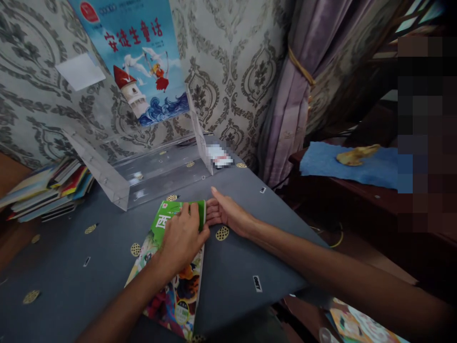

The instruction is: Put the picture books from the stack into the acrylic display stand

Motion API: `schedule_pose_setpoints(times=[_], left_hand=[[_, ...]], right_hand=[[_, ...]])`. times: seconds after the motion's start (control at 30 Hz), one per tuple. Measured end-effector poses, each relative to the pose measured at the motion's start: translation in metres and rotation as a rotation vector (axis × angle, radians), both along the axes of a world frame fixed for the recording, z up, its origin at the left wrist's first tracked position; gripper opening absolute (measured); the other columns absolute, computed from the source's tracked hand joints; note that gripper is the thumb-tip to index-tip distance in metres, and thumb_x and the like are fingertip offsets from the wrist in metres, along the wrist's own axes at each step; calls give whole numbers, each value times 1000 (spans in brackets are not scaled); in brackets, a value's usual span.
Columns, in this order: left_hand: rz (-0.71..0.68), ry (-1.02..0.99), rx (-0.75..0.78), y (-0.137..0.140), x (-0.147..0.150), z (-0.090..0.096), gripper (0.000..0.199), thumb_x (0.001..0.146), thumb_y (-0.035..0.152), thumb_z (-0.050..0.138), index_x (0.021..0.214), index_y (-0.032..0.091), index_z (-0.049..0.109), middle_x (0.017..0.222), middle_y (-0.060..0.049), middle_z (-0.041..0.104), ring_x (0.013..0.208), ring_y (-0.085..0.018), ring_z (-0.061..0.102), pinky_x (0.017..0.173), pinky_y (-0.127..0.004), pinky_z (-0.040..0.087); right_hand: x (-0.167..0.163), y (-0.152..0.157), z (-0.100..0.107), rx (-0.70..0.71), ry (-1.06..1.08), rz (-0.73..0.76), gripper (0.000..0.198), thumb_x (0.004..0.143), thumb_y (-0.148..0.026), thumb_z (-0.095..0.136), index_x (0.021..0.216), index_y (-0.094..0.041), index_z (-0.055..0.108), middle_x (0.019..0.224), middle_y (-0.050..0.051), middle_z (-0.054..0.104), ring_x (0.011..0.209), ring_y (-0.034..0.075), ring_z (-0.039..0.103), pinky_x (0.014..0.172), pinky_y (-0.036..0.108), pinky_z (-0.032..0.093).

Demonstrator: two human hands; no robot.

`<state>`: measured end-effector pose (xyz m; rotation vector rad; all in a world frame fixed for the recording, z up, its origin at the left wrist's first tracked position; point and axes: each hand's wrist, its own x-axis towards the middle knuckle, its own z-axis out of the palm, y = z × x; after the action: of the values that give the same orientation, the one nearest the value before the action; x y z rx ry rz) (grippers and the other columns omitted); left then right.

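A children's book (198,281) with a green top and a colourful lower cover lies on the dark grey tabletop, tilted from my view. My left hand (182,233) rests across its upper cover, fingers bent over the green part and thumb at the right edge. Beside that same edge is my right hand (228,214), palm turned toward the book and thumb raised apart from the fingers. Its fingertips meet or nearly meet the book's edge; whether any reach beneath is hidden. Behind the book stands a clear acrylic rack (117,193), with nothing visible between its side panels.
A stack of books (53,190) lies at the left. Past the rack's right side is a blurred white object (219,156). A blue poster (157,62) hangs on the patterned wall, near a purple curtain (285,128). At right, a blue cloth (321,164) covers a dark wooden surface.
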<state>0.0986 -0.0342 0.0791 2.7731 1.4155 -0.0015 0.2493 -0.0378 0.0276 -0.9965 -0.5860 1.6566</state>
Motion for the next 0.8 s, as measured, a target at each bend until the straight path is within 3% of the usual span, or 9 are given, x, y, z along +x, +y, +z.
schedule_pose_setpoints(times=[0.43,0.8], left_hand=[[-40,33,-101,4,-3,20,23,98,22,42,114,14,57,108,-13,70,95,-31,69,81,-43,51],[-105,-10,64,5,-6,6,24,96,24,43,110,15,60,97,-11,71,79,-28,70,69,-40,54]], right_hand=[[1,-1,12,-80,-21,22,58,107,-47,28,73,-14,61,57,6,68,51,13,65,55,23,57],[1,-1,7,-54,-43,40,56,107,-46,32,74,-13,63,61,8,69,54,13,66,56,23,58]])
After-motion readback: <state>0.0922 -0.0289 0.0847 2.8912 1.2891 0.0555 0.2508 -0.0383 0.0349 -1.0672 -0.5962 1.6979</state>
